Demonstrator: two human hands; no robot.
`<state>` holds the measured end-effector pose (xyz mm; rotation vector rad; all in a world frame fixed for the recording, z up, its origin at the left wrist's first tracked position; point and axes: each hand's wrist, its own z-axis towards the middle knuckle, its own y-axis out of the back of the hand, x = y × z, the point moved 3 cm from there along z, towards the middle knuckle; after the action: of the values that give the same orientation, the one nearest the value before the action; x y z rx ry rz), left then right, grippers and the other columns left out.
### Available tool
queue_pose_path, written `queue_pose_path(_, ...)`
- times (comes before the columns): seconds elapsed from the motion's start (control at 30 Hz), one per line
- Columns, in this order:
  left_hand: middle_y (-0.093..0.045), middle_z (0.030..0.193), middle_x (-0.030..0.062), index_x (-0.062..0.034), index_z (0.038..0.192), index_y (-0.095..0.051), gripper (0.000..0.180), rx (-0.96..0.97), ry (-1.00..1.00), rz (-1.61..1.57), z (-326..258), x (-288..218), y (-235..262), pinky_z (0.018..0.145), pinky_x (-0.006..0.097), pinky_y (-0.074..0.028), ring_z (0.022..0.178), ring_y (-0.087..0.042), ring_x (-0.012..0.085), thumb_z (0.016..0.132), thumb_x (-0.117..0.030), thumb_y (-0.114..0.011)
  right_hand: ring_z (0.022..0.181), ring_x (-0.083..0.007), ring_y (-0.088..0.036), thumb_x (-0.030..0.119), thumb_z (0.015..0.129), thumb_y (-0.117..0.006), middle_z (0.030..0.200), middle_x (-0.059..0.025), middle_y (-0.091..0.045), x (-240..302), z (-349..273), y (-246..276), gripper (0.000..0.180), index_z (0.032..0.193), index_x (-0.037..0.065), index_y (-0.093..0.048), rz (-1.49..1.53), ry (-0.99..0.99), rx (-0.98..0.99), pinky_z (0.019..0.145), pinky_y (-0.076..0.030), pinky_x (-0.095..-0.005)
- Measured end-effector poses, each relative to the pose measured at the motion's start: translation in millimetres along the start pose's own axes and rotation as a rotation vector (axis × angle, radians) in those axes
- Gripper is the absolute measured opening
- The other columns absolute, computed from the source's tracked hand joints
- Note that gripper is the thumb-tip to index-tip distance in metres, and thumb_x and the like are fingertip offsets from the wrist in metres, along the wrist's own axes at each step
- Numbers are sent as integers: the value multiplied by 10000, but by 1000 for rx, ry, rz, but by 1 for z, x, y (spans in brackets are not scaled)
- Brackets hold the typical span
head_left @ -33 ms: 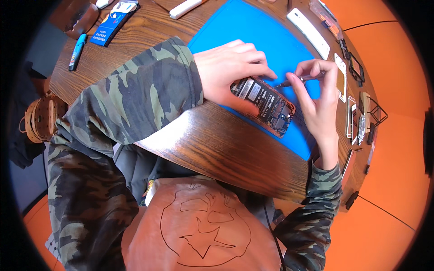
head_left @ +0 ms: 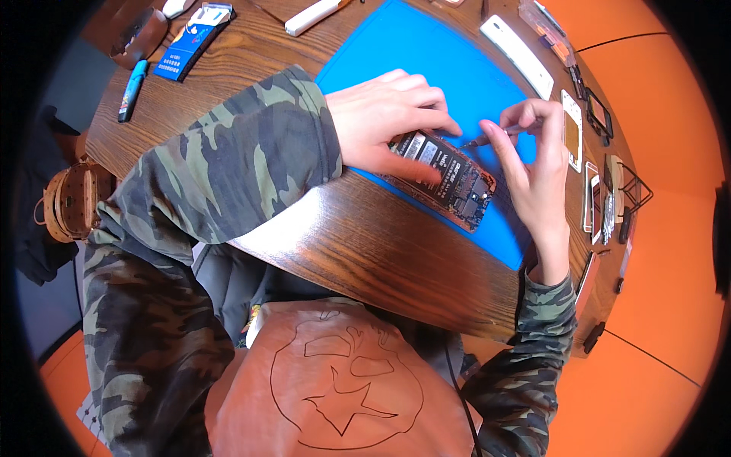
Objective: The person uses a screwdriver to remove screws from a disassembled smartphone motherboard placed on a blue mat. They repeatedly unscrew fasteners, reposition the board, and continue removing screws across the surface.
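Observation:
On a blue mat [head_left: 411, 53] lies an opened mobile phone [head_left: 466, 183], its black battery and a bare circuit board showing. My left hand [head_left: 384, 118] grips the phone from the left, thumb across the battery and fingers along the far edge. A slim pointed metal tool [head_left: 478, 142] is pinched between thumb and fingers of my right hand [head_left: 539, 171]. Its tip meets the phone's far edge, near my left fingertips. The tool's rear end is hidden by my fingers, so its exact kind is unclear.
Along the wooden table's [head_left: 365, 244] right side lie a white phone shell [head_left: 518, 55], a white-framed phone part [head_left: 572, 129], a black frame [head_left: 598, 113] and a wire stand [head_left: 636, 190]. At the far left are a blue lighter [head_left: 132, 91] and a blue cigarette pack [head_left: 190, 46].

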<state>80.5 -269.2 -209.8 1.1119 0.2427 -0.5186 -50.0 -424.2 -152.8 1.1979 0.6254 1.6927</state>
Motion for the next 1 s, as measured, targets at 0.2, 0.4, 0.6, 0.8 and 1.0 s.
queue_pose_path(0.2, -603, 1027, 15, -133, 1107, -697, 241, 32, 119, 20, 15, -1, -5, 907, 362, -369, 969, -533, 204, 926, -289, -663, 805, -185, -579, 96, 918, -636, 882, -79, -549, 0, -5, 11, 231, 1047, 36, -454, 147, 3, 82, 722, -479, -317)
queue_pose_path(0.4, -649, 975, 11, -154, 1010, -736, 207, 67, 156, -106, 26, 2, -5, 927, 357, -371, 963, -560, 203, 886, -317, -709, 845, -254, -579, 100, 915, -607, 900, -104, -567, 1, 1, 6, 213, 1045, 47, -447, 101, 31, 28, 776, -480, -373)
queue_pose_path(0.6, -691, 912, 66, -123, 951, -755, 166, 43, 185, -198, 27, 9, -5, 822, 383, -497, 886, -608, 249, 814, -208, -715, 1080, -265, -569, 115, 923, -617, 1169, -87, -587, 11, -2, 0, 241, 1120, 48, -494, 133, 44, -3, 941, -471, -382)
queue_pose_path(0.8, -700, 933, 76, -101, 964, -751, 221, 25, 142, -202, 22, 11, -4, 862, 381, -481, 892, -614, 264, 774, -159, -653, 1198, -290, -545, 109, 907, -605, 1352, -97, -549, 11, -2, -2, 278, 1168, 72, -518, 93, 78, -27, 1016, -435, -411)
queue_pose_path(1.0, -704, 1011, 63, -80, 1006, -738, 205, 61, 182, -256, 21, 12, -3, 926, 365, -441, 964, -616, 235, 825, -89, -643, 1224, -295, -540, 161, 916, -593, 1337, -95, -573, 3, -1, -8, 224, 1121, 88, -541, 162, 21, -107, 1028, -435, -445)
